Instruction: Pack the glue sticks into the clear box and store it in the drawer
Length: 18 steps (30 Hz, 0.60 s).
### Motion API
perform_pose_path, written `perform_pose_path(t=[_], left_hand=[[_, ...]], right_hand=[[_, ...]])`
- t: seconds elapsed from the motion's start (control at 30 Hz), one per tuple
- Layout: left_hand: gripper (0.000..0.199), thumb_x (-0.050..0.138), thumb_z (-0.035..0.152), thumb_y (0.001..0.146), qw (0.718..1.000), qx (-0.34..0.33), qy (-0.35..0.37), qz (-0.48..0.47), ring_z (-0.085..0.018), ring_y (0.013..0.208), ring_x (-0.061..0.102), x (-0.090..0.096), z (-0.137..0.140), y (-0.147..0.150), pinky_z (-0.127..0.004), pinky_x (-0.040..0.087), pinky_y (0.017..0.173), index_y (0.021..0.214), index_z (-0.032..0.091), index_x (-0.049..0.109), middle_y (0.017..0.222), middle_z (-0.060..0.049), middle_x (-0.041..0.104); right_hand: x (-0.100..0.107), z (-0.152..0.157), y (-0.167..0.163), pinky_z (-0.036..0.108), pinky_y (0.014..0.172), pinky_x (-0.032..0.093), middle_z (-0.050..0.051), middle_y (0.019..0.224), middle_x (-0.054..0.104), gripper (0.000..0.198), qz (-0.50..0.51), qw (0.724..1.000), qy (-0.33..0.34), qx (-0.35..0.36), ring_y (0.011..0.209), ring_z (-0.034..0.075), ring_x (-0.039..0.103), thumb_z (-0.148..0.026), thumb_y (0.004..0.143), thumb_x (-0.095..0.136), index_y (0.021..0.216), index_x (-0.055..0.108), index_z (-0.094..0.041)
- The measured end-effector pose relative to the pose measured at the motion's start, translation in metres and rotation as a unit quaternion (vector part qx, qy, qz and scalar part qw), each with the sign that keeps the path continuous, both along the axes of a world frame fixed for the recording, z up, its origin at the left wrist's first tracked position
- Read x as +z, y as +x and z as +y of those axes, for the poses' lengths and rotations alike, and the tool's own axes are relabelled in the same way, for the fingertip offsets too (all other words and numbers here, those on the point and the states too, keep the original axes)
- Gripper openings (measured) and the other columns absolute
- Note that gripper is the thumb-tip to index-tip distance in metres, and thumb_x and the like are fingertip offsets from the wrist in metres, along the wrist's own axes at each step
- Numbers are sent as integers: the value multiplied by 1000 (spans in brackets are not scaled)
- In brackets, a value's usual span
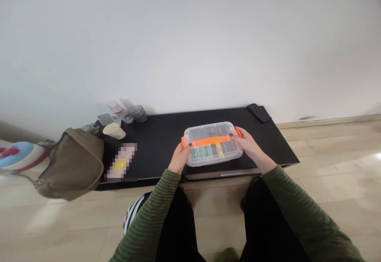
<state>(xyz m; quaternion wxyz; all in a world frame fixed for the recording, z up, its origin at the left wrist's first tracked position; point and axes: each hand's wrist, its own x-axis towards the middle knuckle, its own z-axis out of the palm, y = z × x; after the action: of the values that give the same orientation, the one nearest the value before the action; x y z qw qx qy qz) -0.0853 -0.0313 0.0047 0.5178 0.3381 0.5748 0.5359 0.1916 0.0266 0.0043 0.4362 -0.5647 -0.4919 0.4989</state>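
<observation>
Between my two hands is a clear plastic storage box (202,131) with an orange handle across its lid and orange latches at both ends. My left hand (179,157) grips its left end, thumb on the lid's edge. On the opposite end my right hand (250,145) is closed round the side by the orange latch, thumb over the lid. Through the plastic I see several small green-and-white packs (203,152) and a yellow item (219,150). The box is over the front part of the black table (166,135); whether it touches the top I cannot tell.
On the table's left stand a paper cup (114,131), a drinking glass (138,113), a white spray can (120,111) and a brown bag (73,163). A blurred pink packet (127,155) lies nearby. A black keyboard (259,113) lies at the back right, near the wall.
</observation>
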Motion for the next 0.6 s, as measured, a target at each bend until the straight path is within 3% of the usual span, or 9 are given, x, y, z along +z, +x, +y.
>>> perform_pose_path(t=[0.2,0.4,0.6], left_hand=[[42,71,41,71,1000,0,-1,31,-19,81,62,-3,1,-2,-32,48,75,99,12,64,89,-6,66],[41,71,40,70,1000,1,-8,29,-20,83,62,-1,1,-1,-34,48,78,100,12,64,90,-6,66],[38,67,39,74,996,1,-8,88,-24,94,62,-2,2,-3,-35,47,83,102,13,63,99,-8,66]], right_hand=[[-2,-1,-3,42,110,40,8,141,53,67,-60,998,17,-7,126,24,54,-36,79,67,141,46,-23],[-2,0,-4,44,113,35,11,149,45,71,-98,995,15,5,134,25,47,-35,82,62,148,38,-20],[5,-2,-6,43,116,30,12,151,43,74,-116,993,17,13,138,25,43,-34,84,59,151,34,-17]])
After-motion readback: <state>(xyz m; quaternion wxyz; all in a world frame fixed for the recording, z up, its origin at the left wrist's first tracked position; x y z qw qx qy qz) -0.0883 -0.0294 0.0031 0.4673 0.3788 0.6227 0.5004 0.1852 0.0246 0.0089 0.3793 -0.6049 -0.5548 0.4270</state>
